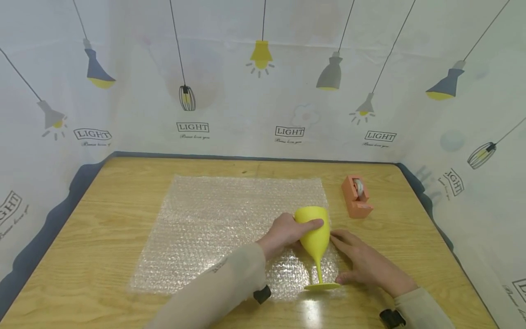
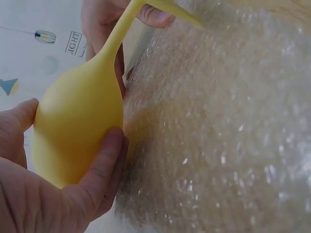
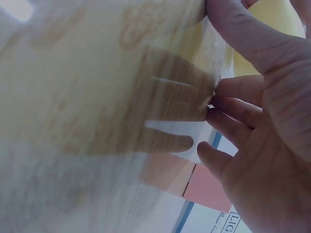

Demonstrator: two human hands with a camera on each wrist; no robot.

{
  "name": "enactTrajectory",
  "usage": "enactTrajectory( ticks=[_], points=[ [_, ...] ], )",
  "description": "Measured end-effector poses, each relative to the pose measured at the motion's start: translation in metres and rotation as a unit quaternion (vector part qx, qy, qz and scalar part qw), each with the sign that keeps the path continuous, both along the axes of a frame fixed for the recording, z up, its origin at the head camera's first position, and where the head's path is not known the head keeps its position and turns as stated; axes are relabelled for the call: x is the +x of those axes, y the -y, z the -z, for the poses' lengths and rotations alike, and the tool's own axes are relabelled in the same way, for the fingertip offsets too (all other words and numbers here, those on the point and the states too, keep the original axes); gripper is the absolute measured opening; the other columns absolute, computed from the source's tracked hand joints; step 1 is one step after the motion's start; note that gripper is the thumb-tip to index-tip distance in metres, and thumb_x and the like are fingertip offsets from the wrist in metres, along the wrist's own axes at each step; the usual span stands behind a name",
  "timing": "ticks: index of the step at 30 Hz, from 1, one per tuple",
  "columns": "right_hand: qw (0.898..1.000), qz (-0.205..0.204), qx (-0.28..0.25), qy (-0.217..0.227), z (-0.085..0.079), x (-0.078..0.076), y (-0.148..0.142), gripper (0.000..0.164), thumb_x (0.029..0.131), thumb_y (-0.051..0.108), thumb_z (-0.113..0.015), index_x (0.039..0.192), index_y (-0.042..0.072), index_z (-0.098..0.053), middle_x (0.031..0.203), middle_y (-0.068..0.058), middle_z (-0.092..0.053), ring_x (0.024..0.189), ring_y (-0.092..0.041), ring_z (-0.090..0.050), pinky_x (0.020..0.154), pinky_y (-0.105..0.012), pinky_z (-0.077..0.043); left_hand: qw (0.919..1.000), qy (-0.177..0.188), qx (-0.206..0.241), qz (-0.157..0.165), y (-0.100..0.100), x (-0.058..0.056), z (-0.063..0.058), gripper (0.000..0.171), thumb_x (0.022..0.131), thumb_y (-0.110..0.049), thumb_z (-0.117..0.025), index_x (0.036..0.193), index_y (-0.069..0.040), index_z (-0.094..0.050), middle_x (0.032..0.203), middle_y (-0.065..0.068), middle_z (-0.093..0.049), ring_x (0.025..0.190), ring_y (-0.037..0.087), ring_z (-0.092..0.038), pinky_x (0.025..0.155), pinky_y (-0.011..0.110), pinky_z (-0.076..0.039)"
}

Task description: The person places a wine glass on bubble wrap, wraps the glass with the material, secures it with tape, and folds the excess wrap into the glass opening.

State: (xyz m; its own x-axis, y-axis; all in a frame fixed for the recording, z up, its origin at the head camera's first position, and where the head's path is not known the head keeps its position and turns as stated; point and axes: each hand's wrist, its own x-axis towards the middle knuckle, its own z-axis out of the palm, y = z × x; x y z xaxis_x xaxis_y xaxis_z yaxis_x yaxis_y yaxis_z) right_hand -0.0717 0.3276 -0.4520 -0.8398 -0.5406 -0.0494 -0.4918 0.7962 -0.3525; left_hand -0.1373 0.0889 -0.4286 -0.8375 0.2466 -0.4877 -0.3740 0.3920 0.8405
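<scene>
My left hand (image 1: 289,230) grips the bowl of a yellow goblet (image 1: 316,242), thumb on one side and fingers on the other. The goblet is tipped over low above a sheet of bubble wrap (image 1: 213,228), its mouth pointing away from me and its foot towards me. In the left wrist view the goblet (image 2: 80,116) shows its bowl and stem close to the wrap. Beside it, my right hand (image 1: 363,260) rests at the wrap's right edge, thumb close to the goblet's foot. Its fingertips (image 3: 221,90) touch down at the surface, loosely bent and spread apart from the thumb.
An orange tape dispenser (image 1: 356,198) with a clear roll stands to the right, beyond my right hand. The wrap lies flat on the wooden table (image 1: 82,256). A pale cloth printed with lamps (image 1: 230,100) hangs round the table's back and sides.
</scene>
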Motion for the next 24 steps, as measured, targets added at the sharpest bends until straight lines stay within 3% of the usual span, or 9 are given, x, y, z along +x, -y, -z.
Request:
enactTrajectory(
  ticks=[6,8,11,13,17,20,24],
  points=[
    [1.0,-0.004,-0.005,-0.006,0.0013,0.0,-0.0003,0.102,0.075,0.038,-0.091,0.153,-0.005,-0.042,0.156,-0.019,-0.039,0.139,-0.042,-0.046,0.108,-0.056,-0.047,0.9999,0.002,0.015,-0.002,-0.002,-0.0006,0.0028,0.078,0.074,-0.063,-0.085,0.116,-0.002,-0.061,0.095,0.008,-0.066,0.081,0.024,-0.067,0.076,0.038,-0.058],
    [1.0,-0.003,-0.004,-0.006,0.0017,0.0,-0.0005,0.102,0.075,0.039,-0.091,0.153,-0.005,-0.042,0.156,-0.019,-0.039,0.14,-0.041,-0.045,0.109,-0.056,-0.046,0.9997,-0.013,0.019,-0.003,-0.0029,-0.0005,0.0033,0.086,0.073,-0.061,-0.086,0.125,0.0,-0.056,0.1,0.01,-0.064,0.084,0.025,-0.066,0.075,0.039,-0.059],
    [1.0,-0.002,-0.001,-0.005,0.002,0.0003,-0.0007,0.102,0.075,0.039,-0.091,0.153,-0.005,-0.042,0.157,-0.019,-0.039,0.14,-0.041,-0.045,0.11,-0.056,-0.045,0.9974,-0.071,-0.009,0.004,-0.0044,-0.0005,0.0032,0.1,0.073,-0.064,-0.085,0.14,0.0,-0.046,0.114,0.012,-0.06,0.093,0.027,-0.064,0.08,0.042,-0.06],
    [1.0,-0.001,0.0,-0.004,0.0018,0.0005,-0.0007,0.102,0.075,0.039,-0.091,0.153,-0.005,-0.042,0.157,-0.019,-0.039,0.14,-0.041,-0.045,0.11,-0.056,-0.045,0.9913,-0.123,-0.044,0.011,-0.0051,-0.0006,0.0028,0.101,0.074,-0.066,-0.083,0.143,-0.005,-0.044,0.12,0.011,-0.055,0.096,0.026,-0.061,0.08,0.043,-0.06],
    [1.0,0.0,-0.001,-0.001,0.0012,0.0008,-0.0006,0.102,0.075,0.038,-0.091,0.154,-0.005,-0.042,0.157,-0.02,-0.039,0.14,-0.042,-0.044,0.109,-0.056,-0.046,0.9749,-0.2,-0.093,0.03,-0.0052,-0.0011,0.0017,0.081,0.078,-0.065,-0.081,0.133,-0.013,-0.053,0.118,0.007,-0.049,0.092,0.021,-0.057,0.074,0.035,-0.057],
    [1.0,0.003,0.002,0.003,0.0006,0.0011,-0.0006,0.102,0.076,0.038,-0.09,0.153,-0.007,-0.041,0.157,-0.022,-0.038,0.141,-0.043,-0.044,0.109,-0.057,-0.046,0.9641,-0.234,-0.116,0.046,-0.0033,-0.0003,0.0005,0.074,0.082,-0.063,-0.079,0.131,-0.013,-0.056,0.118,0.006,-0.049,0.09,0.018,-0.055,0.071,0.03,-0.054],
    [1.0,0.007,0.006,0.005,-0.0004,0.0014,-0.0003,0.103,0.075,0.038,-0.091,0.153,-0.007,-0.041,0.157,-0.024,-0.038,0.14,-0.044,-0.044,0.108,-0.057,-0.046,0.9567,-0.251,-0.134,0.064,0.0009,0.0011,-0.0015,0.077,0.085,-0.062,-0.076,0.138,-0.01,-0.055,0.122,0.008,-0.051,0.091,0.018,-0.056,0.071,0.029,-0.054]
  ],
)
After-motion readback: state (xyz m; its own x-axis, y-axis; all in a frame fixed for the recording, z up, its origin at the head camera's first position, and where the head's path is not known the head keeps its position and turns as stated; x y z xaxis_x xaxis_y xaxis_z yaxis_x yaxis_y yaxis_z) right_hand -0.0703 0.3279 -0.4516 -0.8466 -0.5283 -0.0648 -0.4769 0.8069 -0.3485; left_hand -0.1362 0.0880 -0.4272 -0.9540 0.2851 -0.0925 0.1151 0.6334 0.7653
